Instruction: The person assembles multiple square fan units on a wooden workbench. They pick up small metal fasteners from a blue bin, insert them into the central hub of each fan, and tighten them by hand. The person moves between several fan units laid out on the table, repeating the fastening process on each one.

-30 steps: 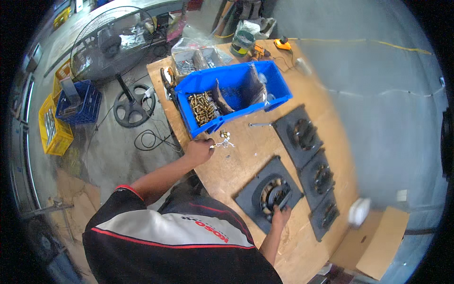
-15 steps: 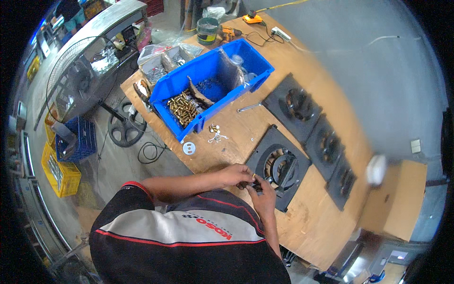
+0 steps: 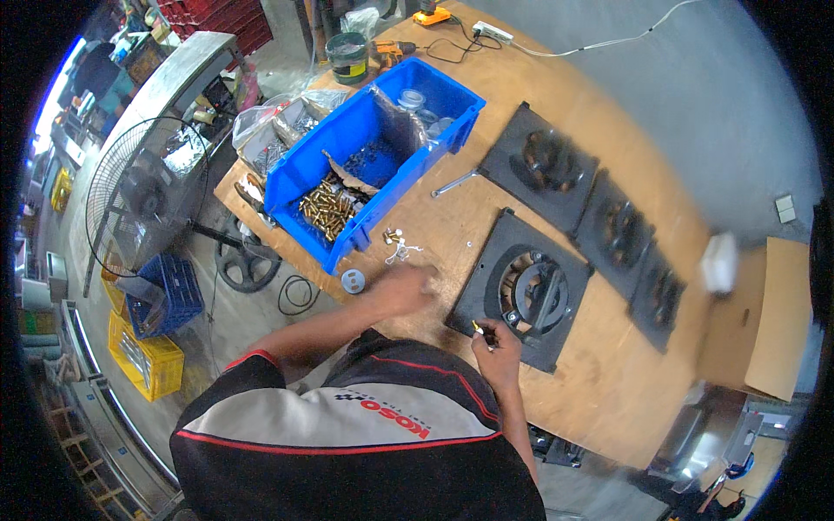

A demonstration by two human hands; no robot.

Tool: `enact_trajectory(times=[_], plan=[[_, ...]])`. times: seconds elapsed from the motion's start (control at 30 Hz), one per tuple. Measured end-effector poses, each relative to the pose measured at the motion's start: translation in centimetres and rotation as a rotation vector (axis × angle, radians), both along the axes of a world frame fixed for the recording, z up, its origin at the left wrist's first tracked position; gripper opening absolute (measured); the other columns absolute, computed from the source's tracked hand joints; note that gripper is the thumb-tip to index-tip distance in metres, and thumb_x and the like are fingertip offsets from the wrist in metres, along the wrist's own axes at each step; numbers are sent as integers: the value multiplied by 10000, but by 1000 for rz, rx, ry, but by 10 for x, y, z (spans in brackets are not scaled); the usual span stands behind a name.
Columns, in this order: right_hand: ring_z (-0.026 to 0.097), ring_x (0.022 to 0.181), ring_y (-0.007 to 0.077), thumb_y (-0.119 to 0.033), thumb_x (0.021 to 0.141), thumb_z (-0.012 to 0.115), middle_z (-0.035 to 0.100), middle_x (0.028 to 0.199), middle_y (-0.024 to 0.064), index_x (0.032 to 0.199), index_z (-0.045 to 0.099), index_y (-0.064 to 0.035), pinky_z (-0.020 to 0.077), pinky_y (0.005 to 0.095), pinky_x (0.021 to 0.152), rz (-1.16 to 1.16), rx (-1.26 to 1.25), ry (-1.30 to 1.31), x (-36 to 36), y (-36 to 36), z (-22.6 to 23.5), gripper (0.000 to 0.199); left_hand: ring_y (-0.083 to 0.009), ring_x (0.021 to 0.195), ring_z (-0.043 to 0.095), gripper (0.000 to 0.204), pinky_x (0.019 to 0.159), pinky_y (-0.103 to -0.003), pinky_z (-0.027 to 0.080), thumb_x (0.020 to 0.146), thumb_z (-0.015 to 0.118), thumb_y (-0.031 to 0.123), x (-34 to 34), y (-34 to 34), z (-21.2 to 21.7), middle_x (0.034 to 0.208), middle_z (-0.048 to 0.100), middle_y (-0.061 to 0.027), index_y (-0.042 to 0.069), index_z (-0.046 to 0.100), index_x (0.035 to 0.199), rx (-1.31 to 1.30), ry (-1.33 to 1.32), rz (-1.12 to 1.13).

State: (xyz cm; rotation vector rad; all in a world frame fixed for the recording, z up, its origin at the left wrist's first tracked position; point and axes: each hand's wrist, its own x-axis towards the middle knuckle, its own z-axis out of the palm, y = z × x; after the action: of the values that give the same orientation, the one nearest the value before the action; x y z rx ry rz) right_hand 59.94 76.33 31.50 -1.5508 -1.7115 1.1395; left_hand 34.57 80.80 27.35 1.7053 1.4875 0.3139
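Note:
My right hand (image 3: 499,349) is closed on a small dark part with a brass tip (image 3: 477,327), beside the near edge of a black square plate (image 3: 551,345) with a round, ring-shaped opening. My left hand (image 3: 407,290) reaches over the table, smeared by motion, so its fingers cannot be read. Just beyond it lie a few small brass fittings (image 3: 393,236) and some white ties or strings (image 3: 404,253). A round metal disc (image 3: 353,280) with holes rests at the table's left edge. Brass fittings (image 3: 327,211) fill the near part of a blue bin (image 3: 395,193).
Several more black plates (image 3: 540,156) lie along the table's right side. A metal rod-like tool (image 3: 454,184) sits beside them. At the back stand a green tub (image 3: 347,59) and an orange drill (image 3: 396,50). A caged fan (image 3: 143,195) is left of the table.
My left hand has come away from my right hand and moved forward and left across the table. My right hand keeps the small part near the plate. The whole view has shifted slightly.

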Motion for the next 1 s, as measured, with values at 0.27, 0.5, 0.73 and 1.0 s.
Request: enact_trajectory(times=[0.27,0.5,0.73,1.0], plan=[[656,773,110,-91,933,640,707,880,69,1129,682,23,518,266,716,13,-152,59,8,2,-6,230,-383,1011,658,268,862,-503,539,881,627,178,-45,21,-53,1146,647,-197,72,631,1127,203,422,212],[679,833,166,-113,922,647,735,929,134,1107,712,9,534,318,774,19,-224,96,6,11,7,230,-382,973,655,167,837,-499,534,883,628,178,-47,22,-61,1087,665,-178,70,649,1010,211,331,177],[683,843,168,-131,920,654,739,938,127,1132,711,-10,532,312,788,14,-234,93,5,6,-2,251,-374,987,655,206,830,-493,529,874,667,231,-48,16,-49,1058,680,-163,89,670,1024,227,315,246],[677,826,133,-103,943,634,713,930,77,1160,674,23,525,274,766,15,-254,95,13,0,-11,254,-358,1033,643,245,849,-479,531,883,674,241,-50,2,-43,1134,659,-140,113,672,1091,216,259,197]])
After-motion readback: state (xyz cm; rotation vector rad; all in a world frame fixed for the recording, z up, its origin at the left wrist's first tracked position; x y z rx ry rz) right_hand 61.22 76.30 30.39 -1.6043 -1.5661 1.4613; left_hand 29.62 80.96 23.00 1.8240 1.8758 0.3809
